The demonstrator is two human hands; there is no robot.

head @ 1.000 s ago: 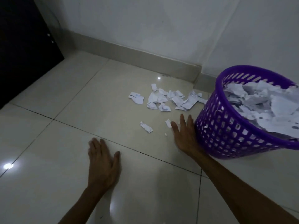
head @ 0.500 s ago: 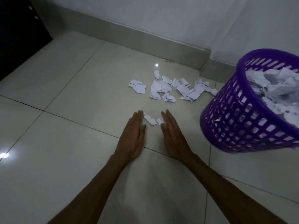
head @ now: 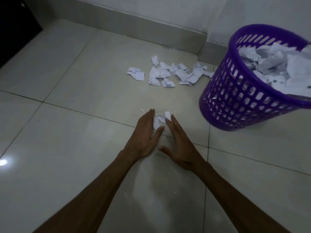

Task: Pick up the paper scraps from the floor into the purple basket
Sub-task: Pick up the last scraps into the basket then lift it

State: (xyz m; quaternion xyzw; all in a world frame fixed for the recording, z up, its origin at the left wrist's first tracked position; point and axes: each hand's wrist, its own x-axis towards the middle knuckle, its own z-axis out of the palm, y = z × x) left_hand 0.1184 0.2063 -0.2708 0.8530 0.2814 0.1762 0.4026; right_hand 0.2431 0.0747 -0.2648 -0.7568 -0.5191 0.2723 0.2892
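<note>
Scraps [head: 159, 119] lie pinched between two flat palms on the floor [head: 67, 132]: the left hand [head: 145, 134] and right hand [head: 178, 145] press in from either side, fingers straight, neither clenched. This looks like the gathering step; next they must cup under and lift toward the purple basket [head: 235, 101], nearly full, near the floor's right edge. A bigger pile [head: 171, 74] waits by the back wall.

Dark cabinet [head: 15, 26], grey skirting [head: 134, 26].

Left hand [head: 146, 134] and right hand [head: 180, 145] flat (fingers extended).
</note>
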